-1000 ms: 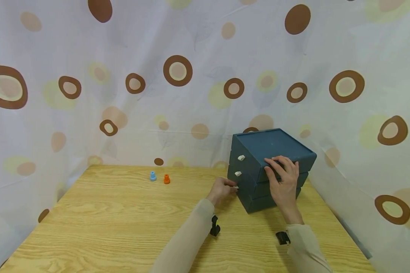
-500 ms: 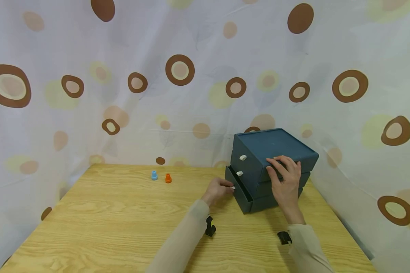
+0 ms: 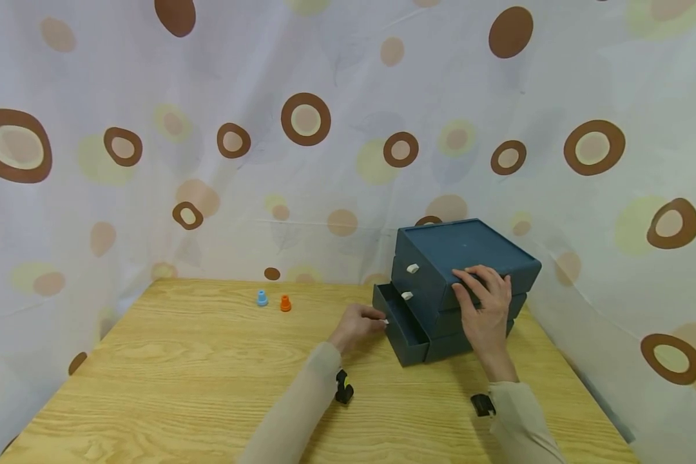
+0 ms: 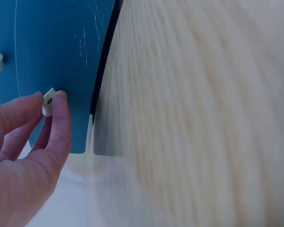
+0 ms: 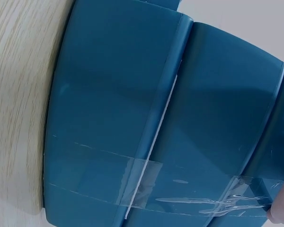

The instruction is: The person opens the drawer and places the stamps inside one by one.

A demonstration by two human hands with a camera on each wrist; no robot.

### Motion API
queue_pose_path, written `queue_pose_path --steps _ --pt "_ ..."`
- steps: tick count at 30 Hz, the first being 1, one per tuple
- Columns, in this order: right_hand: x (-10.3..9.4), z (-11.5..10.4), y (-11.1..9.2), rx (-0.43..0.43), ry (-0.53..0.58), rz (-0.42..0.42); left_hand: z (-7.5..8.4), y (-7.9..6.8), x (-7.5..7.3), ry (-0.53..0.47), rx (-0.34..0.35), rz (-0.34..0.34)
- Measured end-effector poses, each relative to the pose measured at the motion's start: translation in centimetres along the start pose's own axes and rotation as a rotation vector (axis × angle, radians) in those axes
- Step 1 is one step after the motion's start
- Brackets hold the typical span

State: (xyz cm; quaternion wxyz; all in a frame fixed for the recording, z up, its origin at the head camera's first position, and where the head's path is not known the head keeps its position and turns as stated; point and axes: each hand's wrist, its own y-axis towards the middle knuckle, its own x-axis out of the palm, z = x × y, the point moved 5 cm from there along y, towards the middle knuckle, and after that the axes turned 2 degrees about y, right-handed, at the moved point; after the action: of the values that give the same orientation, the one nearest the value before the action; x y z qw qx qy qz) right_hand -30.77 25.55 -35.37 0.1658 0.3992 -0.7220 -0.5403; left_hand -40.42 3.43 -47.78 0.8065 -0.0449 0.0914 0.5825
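A dark blue cabinet [image 3: 464, 245] with three stacked drawers stands at the right of the table. Its bottom drawer [image 3: 408, 345] is pulled partway out to the left, and the inside that shows is dark. My left hand [image 3: 356, 325] pinches the small white knob [image 4: 48, 103] of that drawer between thumb and fingertips. My right hand [image 3: 486, 309] rests on the cabinet's top front edge, fingers spread over it. Only a fingertip [image 5: 281, 203] of it shows in the right wrist view, beside clear tape [image 5: 194, 203] on the cabinet's side.
A light blue peg-shaped piece [image 3: 261, 298] and an orange one [image 3: 285, 303] stand near the back edge of the wooden table [image 3: 209, 367]. White knobs [image 3: 412, 268] mark the two upper drawers, both closed. A patterned curtain [image 3: 336, 187] hangs behind.
The bottom drawer, closed a second ago, has slid out to the left with my left hand on its knob. My right hand has stayed on the cabinet's top edge.
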Motion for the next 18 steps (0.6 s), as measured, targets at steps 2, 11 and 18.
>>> queue_pose_path --steps 2,11,18 --pt "0.1 0.0 0.0 0.0 -0.002 -0.001 0.0 -0.1 -0.3 -0.017 0.002 -0.007" --pt "0.1 0.0 0.0 -0.003 0.012 0.014 0.2 -0.8 -1.6 0.011 0.03 -0.031" --pt "0.1 0.1 -0.1 -0.002 0.005 0.013 0.0 -1.2 -2.8 0.044 0.033 -0.051"
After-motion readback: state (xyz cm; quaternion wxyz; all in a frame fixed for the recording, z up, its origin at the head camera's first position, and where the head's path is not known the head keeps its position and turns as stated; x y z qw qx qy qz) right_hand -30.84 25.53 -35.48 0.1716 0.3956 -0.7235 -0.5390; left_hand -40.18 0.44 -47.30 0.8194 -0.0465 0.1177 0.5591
